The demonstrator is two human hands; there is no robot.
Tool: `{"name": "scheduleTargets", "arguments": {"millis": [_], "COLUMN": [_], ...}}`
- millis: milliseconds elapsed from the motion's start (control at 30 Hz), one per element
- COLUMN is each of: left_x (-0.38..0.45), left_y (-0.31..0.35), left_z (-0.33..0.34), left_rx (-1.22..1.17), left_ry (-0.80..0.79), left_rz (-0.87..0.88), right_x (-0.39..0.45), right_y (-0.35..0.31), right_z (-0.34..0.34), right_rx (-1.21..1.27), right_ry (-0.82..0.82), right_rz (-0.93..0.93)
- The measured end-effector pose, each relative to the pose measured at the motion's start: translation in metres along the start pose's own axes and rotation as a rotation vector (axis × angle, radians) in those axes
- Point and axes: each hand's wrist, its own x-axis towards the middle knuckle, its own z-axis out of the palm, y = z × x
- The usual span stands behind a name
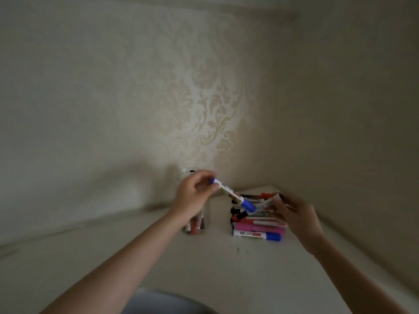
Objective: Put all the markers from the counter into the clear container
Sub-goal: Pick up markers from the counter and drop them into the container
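Head view: the left hand [195,193] pinches a blue-capped marker [235,197] in its grip, tilted, just above the clear container [195,225], which already holds a few markers. The right hand [294,214] closes its grip on a white marker [264,206] atop the marker pile [258,225] lying on the counter [215,264] beside the container.

The left hand [195,191] hides much of the clear container [196,223]. The right hand [297,216] is motion-blurred, covering the marker pile's [258,223] right ends; labels unreadable.
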Motion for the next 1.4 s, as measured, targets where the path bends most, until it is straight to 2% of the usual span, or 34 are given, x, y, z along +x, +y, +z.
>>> {"name": "scheduleTargets", "arguments": {"millis": [100, 167, 233, 333, 467, 600, 700, 767, 833, 900, 967, 1033, 1100, 1200, 1333, 1400], "left_x": [0.027, 0.044, 0.056, 0.058, 0.058, 0.054, 0.042, 0.032, 0.02, 0.008, -0.003, -0.013, -0.021, -0.028, -0.028, -0.028], "left_y": [0.031, 0.038, 0.034, 0.018, -0.001, -0.008, -0.012, -0.013, -0.012, -0.012, -0.014, -0.024, -0.038, -0.055, -0.07, -0.078], "left_z": [-0.046, -0.078, -0.098, -0.101, -0.087, -0.085, -0.088, -0.086, -0.08, -0.068, -0.05, -0.024, 0.004, 0.041, 0.073, 0.081], "left_rx": [-0.084, -0.024, 0.109, 0.324, 0.442, 0.65, 0.618, 0.614, 0.61, 0.544, 0.479, 0.519, 0.58, 0.596, 0.619, 0.633], "left_ry": [0.225, 0.315, 0.337, 0.253, 0.133, -0.106, -0.1, -0.055, -0.072, -0.19, -0.376, -0.537, -0.615, -0.629, -0.586, -0.544], "left_rz": [0.051, 0.054, 0.057, 0.051, 0.025, -0.01, 0.039, 0.142, 0.253, 0.297, 0.255, 0.199, 0.133, 0.071, 0.032, 0.013], "right_x": [0.017, 0.028, 0.038, 0.049, 0.056, 0.055, 0.053, 0.051, 0.05, 0.048, 0.042, 0.034, 0.023, 0.006, -0.01, -0.009], "right_y": [-0.043, -0.069, -0.091, -0.113, -0.118, -0.104, -0.091, -0.081, -0.07, -0.055, -0.032, -0.002, 0.024, 0.054, 0.073, 0.078], "right_z": [0.01, 0.02, 0.035, 0.068, 0.112, 0.137, 0.146, 0.146, 0.134, 0.108, 0.074, 0.041, 0.014, -0.016, -0.027, -0.025], "right_rx": [0.119, 0.194, 0.185, 0.128, 0.036, -0.135, -0.316, -0.506, -0.578, -0.527, -0.515, -0.59, -0.668, -0.693, -0.71, -0.691], "right_ry": [0.087, 0.138, 0.177, 0.191, 0.085, -0.035, -0.092, -0.132, -0.085, -0.052, -0.054, -0.048, -0.051, -0.079, -0.236, -0.251], "right_rz": [-0.05, -0.095, -0.163, -0.252, -0.292, -0.306, -0.343, -0.377, -0.396, -0.357, -0.256, -0.163, -0.074, -0.028, -0.127, -0.132]}}
